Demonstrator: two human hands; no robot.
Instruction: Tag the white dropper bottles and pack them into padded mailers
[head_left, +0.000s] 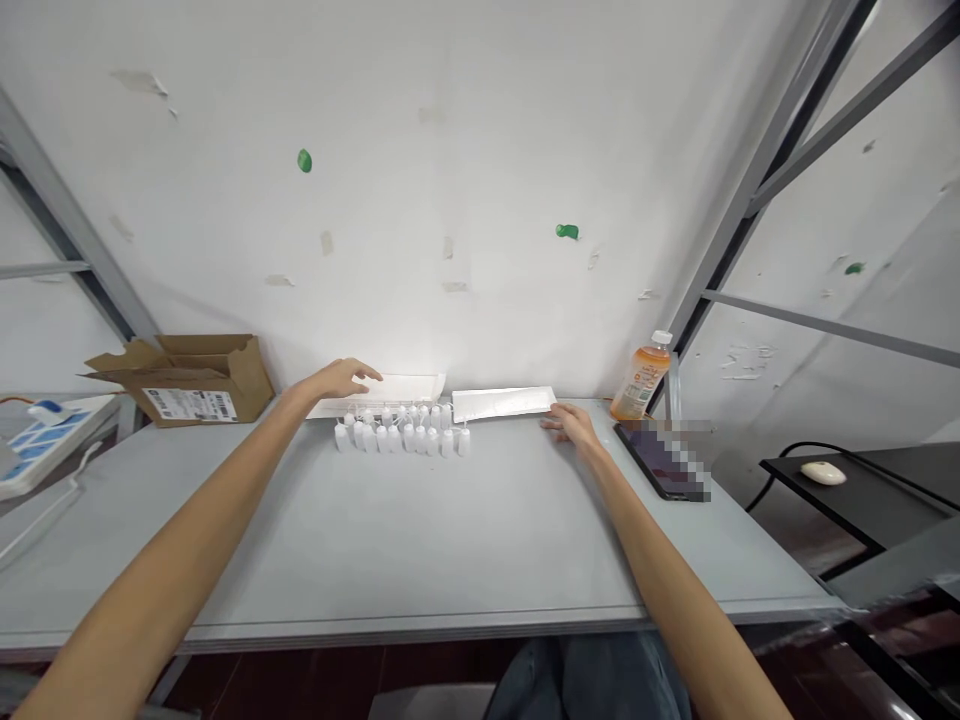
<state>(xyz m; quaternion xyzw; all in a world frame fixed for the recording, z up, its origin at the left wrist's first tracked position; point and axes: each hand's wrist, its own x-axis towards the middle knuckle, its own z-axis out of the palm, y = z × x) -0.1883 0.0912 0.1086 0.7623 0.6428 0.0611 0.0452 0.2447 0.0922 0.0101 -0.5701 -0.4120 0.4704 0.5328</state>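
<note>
My left hand (337,379) is open, with its fingertips over the near edge of a flat white tray (382,395) at the back of the grey table (420,540). Several small white plastic bottles (401,435) stand in two rough rows just in front of that tray. My right hand (572,426) is open and rests on the tabletop, close to the end of a second white tray (502,403). Neither hand holds anything.
An orange drink bottle (641,378) and a pixelated phone (664,460) sit at the table's right end. An open cardboard box (191,380) stands back left. A white and blue device (49,440) lies further left. A white mouse (823,473) sits on a black side table.
</note>
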